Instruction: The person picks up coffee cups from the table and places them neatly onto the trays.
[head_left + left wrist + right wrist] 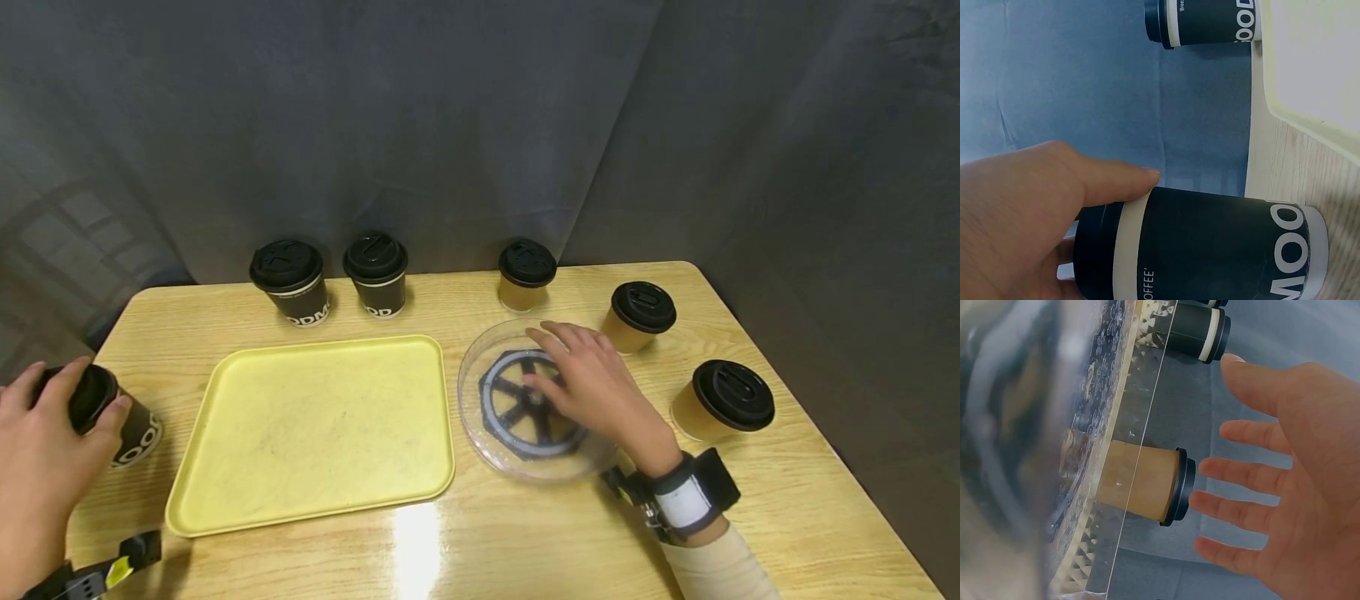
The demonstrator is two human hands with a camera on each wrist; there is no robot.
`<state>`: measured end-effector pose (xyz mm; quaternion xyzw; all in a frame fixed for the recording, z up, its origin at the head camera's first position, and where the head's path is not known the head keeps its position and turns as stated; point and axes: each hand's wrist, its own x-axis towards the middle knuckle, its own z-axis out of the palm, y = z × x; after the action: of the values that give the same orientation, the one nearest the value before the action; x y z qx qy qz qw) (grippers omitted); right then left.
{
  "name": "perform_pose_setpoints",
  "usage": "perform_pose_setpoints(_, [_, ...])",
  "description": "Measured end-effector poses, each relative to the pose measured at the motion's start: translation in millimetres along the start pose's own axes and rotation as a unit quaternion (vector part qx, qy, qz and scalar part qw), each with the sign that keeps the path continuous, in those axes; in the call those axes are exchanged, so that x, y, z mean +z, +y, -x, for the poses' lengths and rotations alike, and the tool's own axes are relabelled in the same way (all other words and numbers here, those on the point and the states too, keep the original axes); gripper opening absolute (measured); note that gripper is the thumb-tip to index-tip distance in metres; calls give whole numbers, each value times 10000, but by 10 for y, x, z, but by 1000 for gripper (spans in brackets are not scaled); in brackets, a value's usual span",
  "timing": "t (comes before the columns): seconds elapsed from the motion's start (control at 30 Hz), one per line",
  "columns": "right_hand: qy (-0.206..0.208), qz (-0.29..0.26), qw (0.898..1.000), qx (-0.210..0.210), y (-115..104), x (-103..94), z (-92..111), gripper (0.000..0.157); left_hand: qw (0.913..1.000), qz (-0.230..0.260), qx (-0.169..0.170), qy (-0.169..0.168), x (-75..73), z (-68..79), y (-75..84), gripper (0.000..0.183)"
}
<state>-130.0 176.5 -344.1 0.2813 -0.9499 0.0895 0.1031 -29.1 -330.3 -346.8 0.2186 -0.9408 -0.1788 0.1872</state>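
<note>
Gripping upright black tapered paper cup (1216, 244) beneath left hand (54, 433). Holding right hand (596, 379) spread over clear round plastic bowl (476, 423).

Hands (52, 446) (592, 379): bare
Right sleeve (718, 568): cream
Right wrist strap (672, 480): black, white patch (684, 503), metallic fitting (651, 518)
Left wrist strap (51, 583): black, yellow marking (119, 571)

White glare streaks the table (417, 550) while the left wrist view washes the tray (1316, 56) nearly white.
</note>
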Motion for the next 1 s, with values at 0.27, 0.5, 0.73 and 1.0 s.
perform_pose_setpoints(0.27, [-35,6,10000,-38,-5,3,-4,61,9997,180,-143,-25,0,-5,-11,60])
perform_pose_setpoints(0.5, [-83,-16,9999,-108,-42,4,-1,60,9998,119,-162,7,-27,4,48,58])
perform_pose_setpoints(0.73, [-186,-17,9996,-230,-137,2,-10,61,9993,-31,-339,-164,-37,6,81,59])
perform_pose_setpoints(1.0, [-112,-16,9989,-460,-246,8,6,61,9995,-69,-300,-123,-28,8,65,59])
